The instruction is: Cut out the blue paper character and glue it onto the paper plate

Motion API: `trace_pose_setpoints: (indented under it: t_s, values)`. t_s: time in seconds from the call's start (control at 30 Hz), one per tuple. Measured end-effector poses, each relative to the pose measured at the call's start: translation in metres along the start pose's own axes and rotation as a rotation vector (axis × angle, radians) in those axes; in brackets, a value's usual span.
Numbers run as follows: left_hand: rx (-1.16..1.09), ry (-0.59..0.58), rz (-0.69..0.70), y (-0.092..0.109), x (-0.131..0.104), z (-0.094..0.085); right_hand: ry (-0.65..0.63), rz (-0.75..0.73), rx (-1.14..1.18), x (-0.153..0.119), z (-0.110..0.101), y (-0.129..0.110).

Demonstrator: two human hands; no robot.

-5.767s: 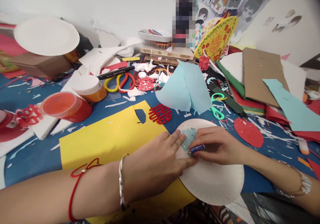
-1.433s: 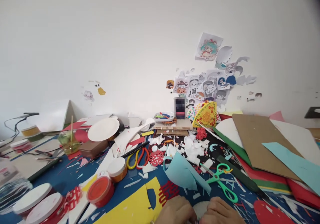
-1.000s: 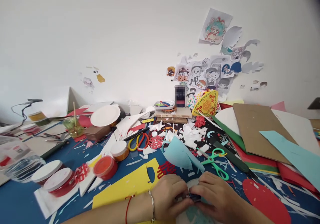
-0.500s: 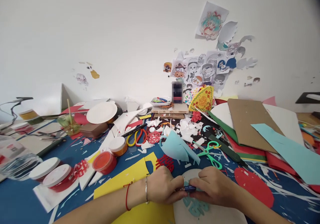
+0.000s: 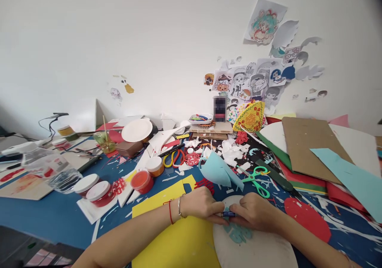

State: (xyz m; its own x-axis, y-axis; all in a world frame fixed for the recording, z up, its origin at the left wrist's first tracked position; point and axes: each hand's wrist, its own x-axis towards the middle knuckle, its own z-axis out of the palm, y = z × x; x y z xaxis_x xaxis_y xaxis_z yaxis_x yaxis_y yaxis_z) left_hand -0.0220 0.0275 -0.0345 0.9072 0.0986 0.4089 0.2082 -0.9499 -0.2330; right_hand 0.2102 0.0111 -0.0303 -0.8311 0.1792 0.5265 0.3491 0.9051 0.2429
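From the head camera, the left hand point(image 5: 200, 205) and the right hand point(image 5: 256, 217) meet over a white paper plate point(image 5: 268, 252) near the front of the blue worktop point(image 5: 53, 216). Both hands pinch a small blue stick point(image 5: 228, 214) between their fingertips, one at each end, so each grip is closed tight on it. Just under the stick, a light blue paper cutout point(image 5: 238, 233) lies flat on the plate. A yellow sheet point(image 5: 179, 244) lies under the left wrist. Green scissors point(image 5: 257, 180) lie just behind the hands. A red paint pot point(image 5: 142, 181) stands further left.
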Motion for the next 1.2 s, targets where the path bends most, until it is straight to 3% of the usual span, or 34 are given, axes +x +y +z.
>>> trace_pose_setpoints:
  t_s: [0.4, 0.7, 1.2]
  values:
    - [0.143, -0.056, 0.102, -0.003, -0.002, 0.002, -0.085, -0.019, -0.034, -0.004, 0.003, 0.000]
    - [0.134, -0.119, 0.067, -0.007, -0.003, 0.006, -0.058, -0.035, -0.066, -0.005, 0.005, 0.006]
    - [0.105, -0.094, 0.027, -0.010, -0.005, 0.011, -0.066, -0.034, -0.142, -0.009, 0.010, 0.009]
